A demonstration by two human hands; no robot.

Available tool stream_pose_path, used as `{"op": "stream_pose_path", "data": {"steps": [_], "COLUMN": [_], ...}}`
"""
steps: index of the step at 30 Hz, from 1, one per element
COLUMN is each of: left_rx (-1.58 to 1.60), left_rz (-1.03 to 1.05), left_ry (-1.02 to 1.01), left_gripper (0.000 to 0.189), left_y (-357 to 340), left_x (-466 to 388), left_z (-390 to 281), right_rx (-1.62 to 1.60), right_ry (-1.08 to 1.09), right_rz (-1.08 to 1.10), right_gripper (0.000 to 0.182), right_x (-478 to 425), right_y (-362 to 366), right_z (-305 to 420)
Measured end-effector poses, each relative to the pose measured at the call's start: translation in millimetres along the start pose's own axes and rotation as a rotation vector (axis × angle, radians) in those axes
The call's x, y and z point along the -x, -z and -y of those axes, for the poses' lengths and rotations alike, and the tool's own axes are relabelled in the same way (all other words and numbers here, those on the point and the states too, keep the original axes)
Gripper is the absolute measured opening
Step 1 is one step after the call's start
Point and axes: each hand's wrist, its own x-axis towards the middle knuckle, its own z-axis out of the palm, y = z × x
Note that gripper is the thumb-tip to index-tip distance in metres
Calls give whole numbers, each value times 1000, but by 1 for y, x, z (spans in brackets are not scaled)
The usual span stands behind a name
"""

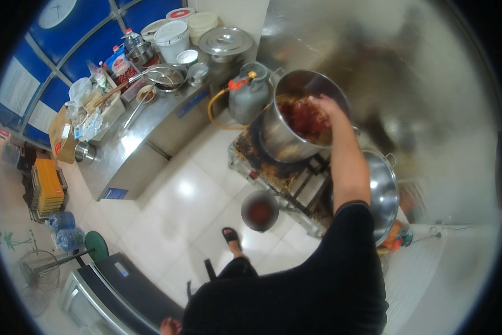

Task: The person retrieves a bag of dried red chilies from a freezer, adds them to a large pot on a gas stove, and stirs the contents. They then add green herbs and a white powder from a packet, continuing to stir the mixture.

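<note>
My right hand (325,105) reaches over the rim of a tall stainless steel stockpot (282,140). Its fingers are partly blurred against the reddish contents (303,117), so whether they hold anything is unclear. The pot stands tilted in my view on a soot-stained gas stove (251,146). My left hand (170,326) shows only in part at the bottom edge, low beside my body, with its fingers curled; what it may hold is hidden. A blurred round thing with a dark red middle (260,211) appears in front of the stove.
A grey gas cylinder (248,98) with an orange hose stands behind the stove. To its right is a large steel basin (380,192). A steel counter (150,138) carries tubs, a strainer (167,76) and bags. A black-and-silver appliance (129,289) stands lower left.
</note>
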Motion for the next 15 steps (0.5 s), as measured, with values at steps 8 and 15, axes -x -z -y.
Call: {"op": "stream_pose_path", "data": {"steps": [8,15], "left_rx": [-118,-109], "left_rz": [-31,-3], "left_ry": [-115,-50], "left_gripper": [22,24], "left_y": [-12,-24], "left_x": [-11,38], "left_z": [45,142], "right_rx": [448,306], "right_ry": [358,630], "right_rz": [-322,-314], "right_gripper": [43,37], "right_x": [-47,110], "right_y": [26,-28], "right_z": [-11,39]}}
